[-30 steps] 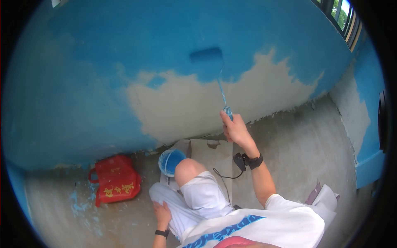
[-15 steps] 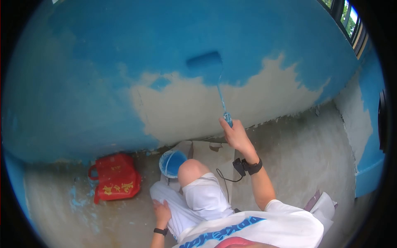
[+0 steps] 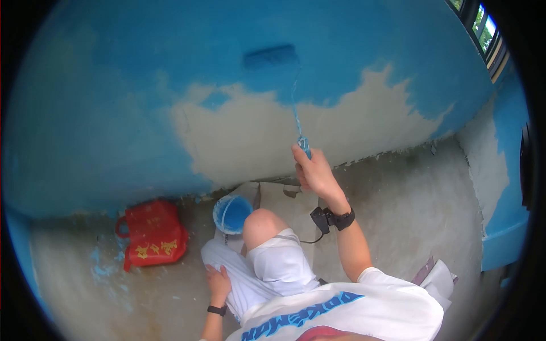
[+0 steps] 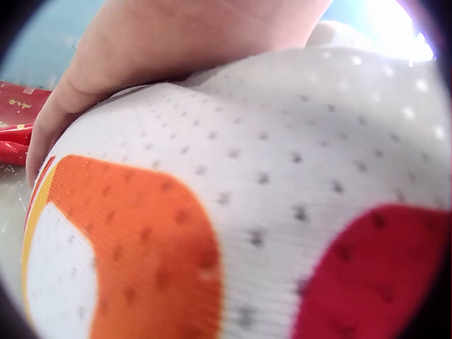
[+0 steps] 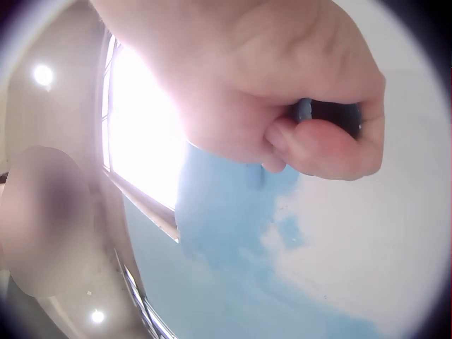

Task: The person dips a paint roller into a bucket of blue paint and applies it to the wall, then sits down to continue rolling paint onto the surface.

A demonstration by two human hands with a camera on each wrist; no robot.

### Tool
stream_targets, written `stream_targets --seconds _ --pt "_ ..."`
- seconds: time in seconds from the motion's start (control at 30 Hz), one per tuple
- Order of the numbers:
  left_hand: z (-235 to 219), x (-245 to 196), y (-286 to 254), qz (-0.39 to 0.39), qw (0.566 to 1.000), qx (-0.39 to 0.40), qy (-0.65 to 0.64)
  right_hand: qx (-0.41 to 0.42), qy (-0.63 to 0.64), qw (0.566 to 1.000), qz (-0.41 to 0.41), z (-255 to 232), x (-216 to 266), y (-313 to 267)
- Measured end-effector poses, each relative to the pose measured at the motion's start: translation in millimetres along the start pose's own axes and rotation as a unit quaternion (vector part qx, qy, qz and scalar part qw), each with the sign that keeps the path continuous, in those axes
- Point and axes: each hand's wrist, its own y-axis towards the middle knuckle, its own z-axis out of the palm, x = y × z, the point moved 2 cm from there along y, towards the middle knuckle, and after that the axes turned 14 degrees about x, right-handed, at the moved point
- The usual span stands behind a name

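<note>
My right hand [image 3: 315,170] grips the paint-smeared handle [image 3: 304,146] of a paint roller, the thumb lying along it. The roller's dark blue sleeve [image 3: 271,57] is against the blue part of the wall, above a bare grey patch [image 3: 250,131]. In the right wrist view the fingers [image 5: 328,148] are curled round the handle. My left hand [image 3: 218,283] rests on the white shorts over the thigh. The left wrist view shows it lying across white mesh cloth [image 4: 261,148] with orange and red print.
A bucket of blue paint [image 3: 218,216] stands by my knee, near the wall's foot. Left of it lies a red bag [image 3: 153,233] with yellow lettering. Grey sheeting [image 3: 273,196] is spread on the floor under and beside the bucket. A window [image 3: 483,31] is at the upper right.
The roller has moved left along the wall and a little up, with my right hand following. My left hand stays on the thigh. The head view has shifted slightly.
</note>
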Motion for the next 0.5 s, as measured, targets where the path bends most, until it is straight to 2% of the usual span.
stream_targets --seconds 0.07,0.13,0.23,0.27,0.33,0.43,0.5 --pt "-18.5 -16.0 -9.3 -0.011 0.999 0.035 -0.024 -0.010 -0.011 1.000 -0.015 0.1 18.0 6.2" --pt "-18.6 -14.4 -10.7 -0.017 0.998 0.045 -0.031 -0.019 -0.020 0.999 -0.042 0.5 34.9 8.7" --pt "-13.2 -9.3 -7.2 -0.016 0.999 0.039 -0.011 -0.013 -0.056 0.998 -0.035 2.7 34.4 6.1" --pt "-10.7 -7.6 -7.4 -0.011 0.999 0.028 0.014 -0.011 -0.053 0.998 -0.033 3.0 24.1 6.3" --pt "-17.0 -16.9 -11.7 -0.022 0.999 0.037 0.006 -0.069 -0.128 0.989 -0.038 -0.5 -18.6 9.7" --pt "-20.2 -19.5 -16.0 -0.032 0.999 0.043 -0.007 -0.104 -0.142 0.984 -0.026 -9.1 -105.2 6.4" --pt "-18.7 -18.4 -16.5 -0.034 0.999 0.041 -0.010 -0.100 -0.135 0.986 0.001 -13.4 -143.7 -5.6"
